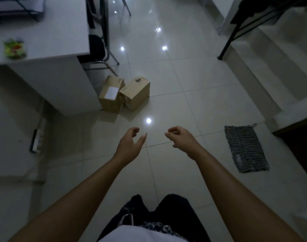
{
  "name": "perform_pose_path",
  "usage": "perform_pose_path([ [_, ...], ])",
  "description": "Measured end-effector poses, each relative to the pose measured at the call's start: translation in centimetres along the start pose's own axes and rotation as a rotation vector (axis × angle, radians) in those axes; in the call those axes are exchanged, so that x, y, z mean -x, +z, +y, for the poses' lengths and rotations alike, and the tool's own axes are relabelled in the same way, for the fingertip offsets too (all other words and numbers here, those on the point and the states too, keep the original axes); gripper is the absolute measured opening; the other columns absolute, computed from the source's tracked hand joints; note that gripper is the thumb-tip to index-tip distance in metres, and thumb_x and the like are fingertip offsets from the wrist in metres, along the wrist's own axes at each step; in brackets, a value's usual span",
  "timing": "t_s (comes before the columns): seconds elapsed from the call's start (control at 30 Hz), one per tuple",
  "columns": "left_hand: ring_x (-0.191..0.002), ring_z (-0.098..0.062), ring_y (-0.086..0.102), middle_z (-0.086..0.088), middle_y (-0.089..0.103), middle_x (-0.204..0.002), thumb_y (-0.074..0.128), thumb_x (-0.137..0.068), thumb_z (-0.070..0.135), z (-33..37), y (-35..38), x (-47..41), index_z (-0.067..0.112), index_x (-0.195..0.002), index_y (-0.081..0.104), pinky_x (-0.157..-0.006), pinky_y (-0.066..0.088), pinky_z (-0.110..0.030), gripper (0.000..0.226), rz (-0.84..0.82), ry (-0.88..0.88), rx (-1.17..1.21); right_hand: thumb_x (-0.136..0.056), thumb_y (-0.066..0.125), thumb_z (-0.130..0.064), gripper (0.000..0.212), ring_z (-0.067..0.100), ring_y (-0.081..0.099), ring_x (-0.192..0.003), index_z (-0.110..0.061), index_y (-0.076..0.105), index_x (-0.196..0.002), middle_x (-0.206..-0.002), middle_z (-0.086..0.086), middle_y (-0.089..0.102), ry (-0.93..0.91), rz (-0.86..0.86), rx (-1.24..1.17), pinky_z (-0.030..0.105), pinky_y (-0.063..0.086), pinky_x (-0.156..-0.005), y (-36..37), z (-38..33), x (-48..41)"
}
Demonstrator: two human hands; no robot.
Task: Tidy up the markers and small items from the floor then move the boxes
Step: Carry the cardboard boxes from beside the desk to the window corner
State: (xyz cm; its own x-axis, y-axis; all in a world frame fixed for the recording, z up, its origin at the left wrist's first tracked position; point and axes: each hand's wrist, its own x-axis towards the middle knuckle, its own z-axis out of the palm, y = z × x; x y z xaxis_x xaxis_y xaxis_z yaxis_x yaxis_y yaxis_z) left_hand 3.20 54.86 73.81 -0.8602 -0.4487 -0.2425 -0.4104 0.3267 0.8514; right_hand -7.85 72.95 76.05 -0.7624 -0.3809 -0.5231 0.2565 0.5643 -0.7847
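- Both arms extend forward at centre frame. My left hand (130, 144) is released, fingers curved, thumb apart, holding nothing. My right hand (181, 137) is loosely curled, fingertips drawn toward the thumb; I see nothing in it.
- Two cardboard boxes sit on the floor (193, 81) above and left of the hands, against the base of the white table (44, 32). The left box (110, 95) carries a white label; the right box (136, 94) touches it and stands turned at an angle.
- No markers or small items are visible on the tiles around the hands. A colourful packet (14, 48) lies on the table at upper left, too blurred to identify. A grey mesh mat (246, 148) lies at right, well apart from the boxes.
- Judgement: the pick-up step appears finished, and the box-moving step is in hand.
- The next move calls for stepping closer, lowering both hands, and taking one box by opposite sides. The boxes touch, so I should lift the right box clear first to avoid dragging its neighbour.
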Motion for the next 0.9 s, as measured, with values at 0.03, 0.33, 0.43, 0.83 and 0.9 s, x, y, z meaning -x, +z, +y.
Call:
perform_pose_path([
  [0.03, -0.124, -0.013, 0.048, 0.001, 0.051, -0.136, 0.055, -0.090, 0.047, 0.6, -0.2, -1.6, 0.018, -0.133, 0.045, -0.101, 0.044, -0.038, 0.052, -0.019, 0.003, 0.003, -0.086, 0.063, -0.042, 0.034, 0.016, 0.059, -0.103, -0.022, 0.058, -0.113, -0.111, 0.000, 0.060, 0.005, 0.018, -0.009, 0.042, 0.053, -0.091, -0.4, -0.7, -1.1],
  [0.33, -0.112, -0.011, 0.054, 0.001, 0.056, -0.126, 0.054, -0.091, 0.044, 2.1, 0.1, -17.6, 0.017, -0.127, 0.051, -0.091, 0.048, -0.034, 0.045, -0.042, -0.084, 0.037, -0.087, 0.063, -0.039, 0.032, 0.018, 0.059, -0.104, -0.020, 0.058, -0.112, -0.111, 0.001, 0.060, 0.035, 0.004, 0.012, 0.046, 0.052, -0.095, -3.9, -5.3, -16.5],
  [0.43, -0.110, -0.013, 0.055, 0.000, 0.057, -0.123, 0.054, -0.092, 0.042, 1.9, -0.3, -22.0, 0.016, -0.127, 0.051, -0.088, 0.048, -0.033, 0.044, 0.002, -0.185, 0.062, -0.088, 0.063, -0.037, 0.033, 0.021, 0.059, -0.105, -0.018, 0.057, -0.114, -0.113, 0.004, 0.060, 0.087, -0.055, 0.051, 0.046, 0.052, -0.094, -5.1, -7.1, -21.5],
  [0.83, -0.105, -0.012, 0.054, 0.000, 0.059, -0.119, 0.055, -0.090, 0.044, 1.8, -5.2, -42.5, 0.019, -0.123, 0.052, -0.080, 0.041, -0.025, 0.041, 0.130, -0.407, 0.169, -0.089, 0.063, -0.034, 0.030, 0.018, 0.060, -0.096, -0.018, 0.056, -0.112, -0.108, 0.002, 0.060, 0.138, -0.142, 0.142, 0.040, 0.056, -0.084, -5.7, -17.9, -43.9],
  [0.9, -0.105, -0.012, 0.054, 0.000, 0.058, -0.119, 0.055, -0.091, 0.044, 1.2, -6.0, -46.8, 0.017, -0.125, 0.051, -0.082, 0.040, -0.026, 0.043, 0.106, -0.434, 0.174, -0.089, 0.062, -0.034, 0.028, 0.018, 0.060, -0.096, -0.018, 0.056, -0.112, -0.108, 0.001, 0.060, 0.169, -0.131, 0.145, 0.039, 0.056, -0.084, -5.1, -19.2, -47.7],
])
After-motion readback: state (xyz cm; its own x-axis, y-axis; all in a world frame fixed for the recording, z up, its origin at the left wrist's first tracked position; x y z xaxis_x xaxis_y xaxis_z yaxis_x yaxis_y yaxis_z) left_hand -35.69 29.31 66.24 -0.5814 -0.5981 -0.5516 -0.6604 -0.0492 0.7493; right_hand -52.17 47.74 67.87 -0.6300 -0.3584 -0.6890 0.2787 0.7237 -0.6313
